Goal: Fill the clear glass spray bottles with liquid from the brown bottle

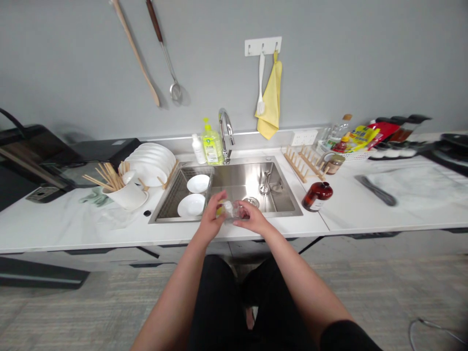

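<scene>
Over the front edge of the steel sink, both hands meet around a small clear glass. My right hand is closed around the glass's right side. My left hand is closed at its other end, with a small yellow thing showing between the fingers. Something whitish lies at the glass beside it; blur hides whether it is foam or cloth. In the wire basket at the sink's left sit two white bowls. The chrome faucet stands behind the sink.
Left are white plates in a rack and a white holder with chopsticks. Behind stands a yellow-green soap bottle. Right are a wooden rack, a brown bottle and a dark-handled utensil. A yellow cloth hangs on the wall.
</scene>
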`<state>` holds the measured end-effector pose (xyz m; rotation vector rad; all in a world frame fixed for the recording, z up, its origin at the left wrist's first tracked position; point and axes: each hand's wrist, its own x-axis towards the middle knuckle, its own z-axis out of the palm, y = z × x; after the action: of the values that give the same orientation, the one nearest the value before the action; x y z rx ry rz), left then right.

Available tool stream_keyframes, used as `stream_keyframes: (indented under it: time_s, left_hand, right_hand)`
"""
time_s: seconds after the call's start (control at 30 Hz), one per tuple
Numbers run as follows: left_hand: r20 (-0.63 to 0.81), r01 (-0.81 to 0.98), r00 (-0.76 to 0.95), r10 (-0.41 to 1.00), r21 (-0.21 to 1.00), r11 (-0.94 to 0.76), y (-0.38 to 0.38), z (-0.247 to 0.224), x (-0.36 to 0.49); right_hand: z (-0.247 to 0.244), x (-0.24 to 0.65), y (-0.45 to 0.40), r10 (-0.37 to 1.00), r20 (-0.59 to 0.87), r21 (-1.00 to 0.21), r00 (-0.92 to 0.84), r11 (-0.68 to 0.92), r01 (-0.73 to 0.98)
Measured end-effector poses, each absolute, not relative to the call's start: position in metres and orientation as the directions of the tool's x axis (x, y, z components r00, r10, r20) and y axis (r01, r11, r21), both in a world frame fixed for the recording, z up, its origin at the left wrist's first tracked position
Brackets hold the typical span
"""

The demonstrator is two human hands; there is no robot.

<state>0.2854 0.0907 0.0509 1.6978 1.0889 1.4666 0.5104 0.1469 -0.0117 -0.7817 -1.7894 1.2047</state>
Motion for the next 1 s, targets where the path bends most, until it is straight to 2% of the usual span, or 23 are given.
stream_keyframes:
  time_s: [0.17,0.27,0.37,0.5,0.6,0.7,0.77,0.87,1.0]
  left_hand:
    - [0.453,0.396,-0.062,0.889,0.829,-0.394,0.0934,0.056,0.2877]
    - [0.386,0.251,0.018,0.922,0.891,-0.378,0.0932,0.0563,0.2865]
    - [0.385,0.109,0.072,0.92,0.914,-0.39,0.0937,0.0543,0.2845]
    - [0.346,0.224,-0.061,0.936,0.919,-0.325,0.0953,0.0515,0.2864]
    - [0.318,0.136,0.017,0.948,0.938,-0.317,0.0931,0.0529,0.2871]
    - [0.373,0.043,0.093,0.923,0.925,-0.378,0.0908,0.0565,0.2857]
    - [0.407,0.122,0.017,0.913,0.906,-0.406,0.0914,0.0581,0.2857]
    - [0.392,0.246,-0.09,0.916,0.9,-0.361,0.093,0.058,0.2871]
    - [0.355,0.199,0.006,0.935,0.916,-0.349,0.0893,0.0585,0.2853]
  right_hand:
    - [-0.0122,0.5116,0.1477,0.834,0.296,-0.931,-0.466,0.361,0.057]
    - [-0.0129,0.5117,0.1479,0.831,0.301,-0.932,-0.469,0.36,0.039]
    - [-0.0126,0.5122,0.1472,0.825,0.303,-0.93,-0.478,0.365,0.04]
    - [-0.0122,0.5119,0.1459,0.826,0.308,-0.927,-0.472,0.372,0.045]
    - [-0.0115,0.5111,0.1456,0.828,0.303,-0.93,-0.473,0.365,0.044]
    - [-0.0097,0.5112,0.1454,0.821,0.305,-0.932,-0.482,0.362,0.028]
    - [-0.008,0.5118,0.1452,0.814,0.321,-0.923,-0.485,0.383,0.032]
    - [-0.0063,0.5125,0.1447,0.806,0.341,-0.906,-0.484,0.42,0.06]
    - [-0.0064,0.512,0.1442,0.808,0.339,-0.912,-0.483,0.408,0.043]
